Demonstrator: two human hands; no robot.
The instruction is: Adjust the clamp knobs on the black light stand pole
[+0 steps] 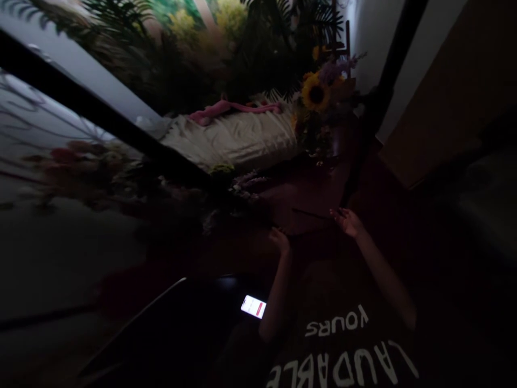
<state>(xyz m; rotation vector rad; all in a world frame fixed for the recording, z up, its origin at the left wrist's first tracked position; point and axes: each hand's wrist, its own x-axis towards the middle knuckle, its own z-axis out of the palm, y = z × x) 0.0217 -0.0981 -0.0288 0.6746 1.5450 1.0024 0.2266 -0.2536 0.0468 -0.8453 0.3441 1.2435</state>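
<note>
The scene is very dim. My left hand [279,238] is raised over a dark reddish surface with its fingers curled; whether anything is in it is too dark to tell. To its right my right hand [347,221] has its fingers spread, and nothing shows in the palm. A thin dark stem [312,215] lies level just left of the right fingertips; I cannot tell if they touch it. A loose pile of small pale flowers [246,186] lies beyond my left hand.
A sunflower bouquet [315,94] stands at the back beside a rumpled cream cloth [238,137] with a pink ribbon [226,109] on it. A lit phone [253,306] lies near my left elbow. A dark bar [100,116] slants across the left, with blurred reddish flowers [76,161] below it.
</note>
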